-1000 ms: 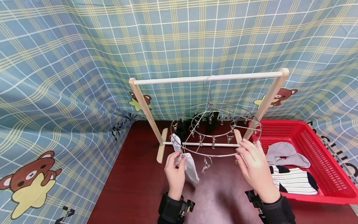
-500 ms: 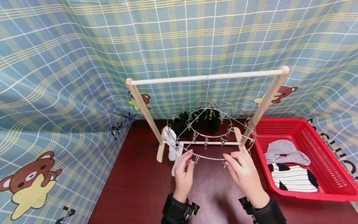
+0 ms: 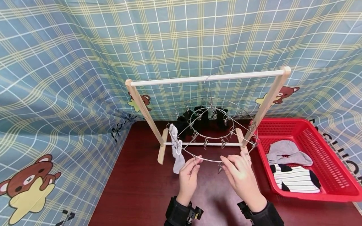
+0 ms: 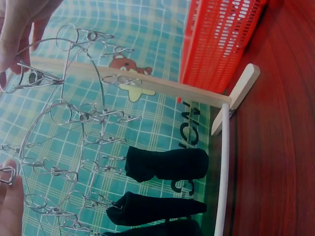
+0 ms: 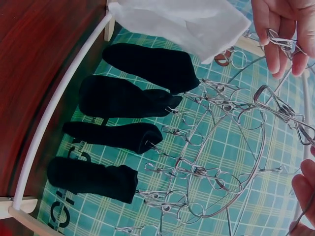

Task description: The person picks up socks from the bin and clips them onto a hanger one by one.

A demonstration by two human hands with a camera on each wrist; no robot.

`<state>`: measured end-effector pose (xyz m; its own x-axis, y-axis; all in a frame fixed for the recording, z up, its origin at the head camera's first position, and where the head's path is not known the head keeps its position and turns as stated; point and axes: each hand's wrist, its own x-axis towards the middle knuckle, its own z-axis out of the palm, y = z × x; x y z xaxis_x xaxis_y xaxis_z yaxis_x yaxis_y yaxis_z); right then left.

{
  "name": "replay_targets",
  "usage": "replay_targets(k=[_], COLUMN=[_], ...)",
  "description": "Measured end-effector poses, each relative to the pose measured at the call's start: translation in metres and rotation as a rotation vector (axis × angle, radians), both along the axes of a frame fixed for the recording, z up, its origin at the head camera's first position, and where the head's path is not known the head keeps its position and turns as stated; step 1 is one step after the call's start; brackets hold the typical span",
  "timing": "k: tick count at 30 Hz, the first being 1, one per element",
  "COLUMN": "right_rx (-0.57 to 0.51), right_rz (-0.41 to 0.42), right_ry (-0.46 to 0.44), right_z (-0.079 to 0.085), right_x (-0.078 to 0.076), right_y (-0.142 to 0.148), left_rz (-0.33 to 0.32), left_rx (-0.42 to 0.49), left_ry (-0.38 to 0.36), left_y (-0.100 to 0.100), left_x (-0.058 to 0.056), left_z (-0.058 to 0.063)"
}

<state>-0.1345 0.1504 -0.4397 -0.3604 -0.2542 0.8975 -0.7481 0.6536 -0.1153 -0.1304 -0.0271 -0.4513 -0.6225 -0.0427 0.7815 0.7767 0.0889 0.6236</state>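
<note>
A round wire sock hanger (image 3: 212, 161) with many small metal clips hangs from the rack's top bar. My left hand (image 3: 188, 180) is at its front rim, thumb and fingertips pinching a metal clip (image 5: 283, 44). To its right, my right hand (image 3: 242, 177) grips the same rim with its fingertips; another clip (image 3: 220, 169) dangles beside them. White socks (image 3: 178, 158) hang from the hanger's left side, just left of my left hand. Toward the back, several black socks (image 5: 147, 64) hang from clips; the rings partly cover them in the head view.
A wooden rack (image 3: 266, 105) with a white top bar (image 3: 175, 81) stands on the dark red table (image 3: 127, 188). At right is a red basket (image 3: 336, 175) holding grey socks (image 3: 288, 153) and striped white-and-black socks (image 3: 297, 179). Checked cloth (image 3: 169, 37) surrounds the back and sides.
My left hand has left the white sock and moved right along the rim. My right hand has shifted left along it. The hanger has turned a little, and the white socks hang free.
</note>
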Motion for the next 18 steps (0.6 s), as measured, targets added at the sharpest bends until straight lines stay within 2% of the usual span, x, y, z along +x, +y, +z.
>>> replay_targets(k=[4, 9, 12, 18], right_rx=[-0.002, -0.016, -0.023, -0.045], right_rz=[0.004, 0.008, -0.007, -0.079], right_ry=[0.011, 0.004, -0.001, 0.02], right_z=[0.0, -0.004, -0.008, -0.02], right_x=[-0.001, -0.003, -0.004, -0.008], right_y=[-0.001, 0.001, 0.004, 0.014], left_rz=[-0.003, 0.015, 0.045, 0.069], left_rx=[0.041, 0.124, 0.141, 0.142], left_ry=[-0.029, -0.152, -0.213, -0.177], left_y=[-0.003, -0.006, -0.008, -0.011], left_x=[0.001, 0.004, 0.006, 0.005], left_z=[-0.001, -0.002, -0.001, 0.0])
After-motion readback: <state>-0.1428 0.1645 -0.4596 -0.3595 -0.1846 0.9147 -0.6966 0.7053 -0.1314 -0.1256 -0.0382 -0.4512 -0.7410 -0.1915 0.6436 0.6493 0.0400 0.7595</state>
